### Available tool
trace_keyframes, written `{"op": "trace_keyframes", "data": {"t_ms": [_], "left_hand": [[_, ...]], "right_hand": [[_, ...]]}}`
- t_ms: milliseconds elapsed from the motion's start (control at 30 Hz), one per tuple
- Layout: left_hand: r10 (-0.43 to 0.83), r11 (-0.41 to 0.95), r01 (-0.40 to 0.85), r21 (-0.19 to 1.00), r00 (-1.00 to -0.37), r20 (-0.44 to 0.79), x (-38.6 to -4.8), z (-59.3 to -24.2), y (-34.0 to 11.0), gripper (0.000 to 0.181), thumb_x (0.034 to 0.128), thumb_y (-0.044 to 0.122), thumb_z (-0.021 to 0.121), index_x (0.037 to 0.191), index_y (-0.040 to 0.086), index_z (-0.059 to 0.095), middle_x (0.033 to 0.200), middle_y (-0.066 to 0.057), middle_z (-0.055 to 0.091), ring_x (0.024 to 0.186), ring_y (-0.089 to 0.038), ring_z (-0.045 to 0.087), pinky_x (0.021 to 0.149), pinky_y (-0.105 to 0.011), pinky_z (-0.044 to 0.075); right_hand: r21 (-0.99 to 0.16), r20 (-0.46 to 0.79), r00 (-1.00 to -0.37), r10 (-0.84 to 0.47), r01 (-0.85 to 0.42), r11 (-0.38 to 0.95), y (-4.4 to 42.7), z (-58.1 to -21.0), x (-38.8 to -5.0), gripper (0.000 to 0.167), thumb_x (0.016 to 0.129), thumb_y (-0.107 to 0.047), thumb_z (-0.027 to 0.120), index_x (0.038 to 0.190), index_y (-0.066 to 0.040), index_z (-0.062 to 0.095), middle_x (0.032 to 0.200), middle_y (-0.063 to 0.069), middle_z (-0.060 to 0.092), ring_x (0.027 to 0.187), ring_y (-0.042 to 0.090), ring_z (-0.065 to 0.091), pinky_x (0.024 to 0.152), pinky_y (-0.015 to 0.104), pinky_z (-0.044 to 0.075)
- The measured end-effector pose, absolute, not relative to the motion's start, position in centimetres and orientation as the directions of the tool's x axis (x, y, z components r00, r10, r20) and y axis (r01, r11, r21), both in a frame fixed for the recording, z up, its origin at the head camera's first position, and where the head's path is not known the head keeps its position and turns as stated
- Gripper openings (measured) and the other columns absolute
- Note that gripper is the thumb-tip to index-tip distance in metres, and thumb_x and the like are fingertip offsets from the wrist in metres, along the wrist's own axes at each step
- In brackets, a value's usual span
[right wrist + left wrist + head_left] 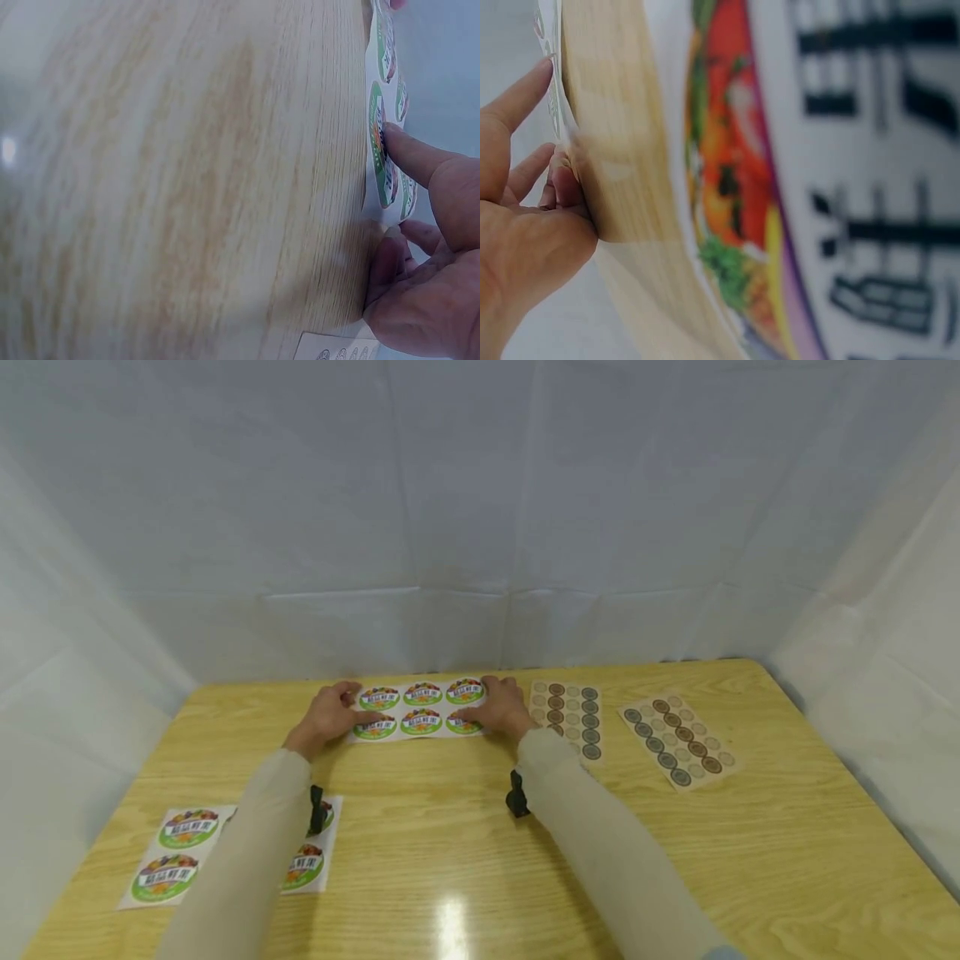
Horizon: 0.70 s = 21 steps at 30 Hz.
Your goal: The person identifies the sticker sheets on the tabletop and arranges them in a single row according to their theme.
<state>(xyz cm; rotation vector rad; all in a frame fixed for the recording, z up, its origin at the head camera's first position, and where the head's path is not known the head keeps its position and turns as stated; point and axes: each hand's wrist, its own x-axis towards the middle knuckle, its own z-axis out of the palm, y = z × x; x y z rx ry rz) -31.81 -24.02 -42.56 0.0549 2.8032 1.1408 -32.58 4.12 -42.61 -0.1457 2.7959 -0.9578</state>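
Note:
A sheet of oval stickers (401,718) with fruit pictures and green bands lies near the back edge of the table, long side running left to right. At its left end is my left hand (328,717), thumb across the printed face and other fingers curled by the edge. My right hand (504,706) holds the opposite end the same way; in the right wrist view its thumb (420,156) rests on a sticker. The undersides of both ends are hidden. Close up, the left wrist view shows a large sticker print (739,165) from another sheet below that wrist.
Another fruit sticker sheet (138,893) lies front left, partly covered by my left sleeve. Right of my right hand are two beige sheets of round stickers, one nearly straight (562,702) and one tilted (682,739). A pale cloth (480,527) hangs behind the wooden table (420,843).

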Motion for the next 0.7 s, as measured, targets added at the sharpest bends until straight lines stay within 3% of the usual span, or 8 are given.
{"op": "trace_keyframes", "data": {"t_ms": [267,700], "left_hand": [[0.072,0.733,-0.007,0.680,-0.994,-0.088,-31.92,-42.57,-24.06,0.084,0.0819,0.029,0.077,0.138,-0.017,0.033,0.113,-0.024,0.048,0.104,-0.034,0.043,0.101,-0.050,0.034],[0.057,0.739,-0.025,0.673,-0.993,-0.100,-31.96,-42.90,-24.00,0.081,0.0835,0.031,0.075,0.138,-0.013,0.035,0.124,-0.027,0.044,0.114,-0.039,0.042,0.101,-0.050,0.034]], "right_hand": [[-0.625,-0.135,-0.980,-0.143,-0.028,0.780,4.13,-42.74,-32.47,0.080,0.081,-0.044,0.074,0.144,-0.007,0.040,0.138,0.021,0.037,0.127,0.035,0.034,0.103,0.044,0.033],[-0.627,-0.112,-0.984,-0.139,-0.039,0.778,4.15,-42.84,-32.18,0.080,0.081,-0.045,0.074,0.144,-0.008,0.041,0.138,0.020,0.037,0.127,0.035,0.034,0.102,0.044,0.034]]}}
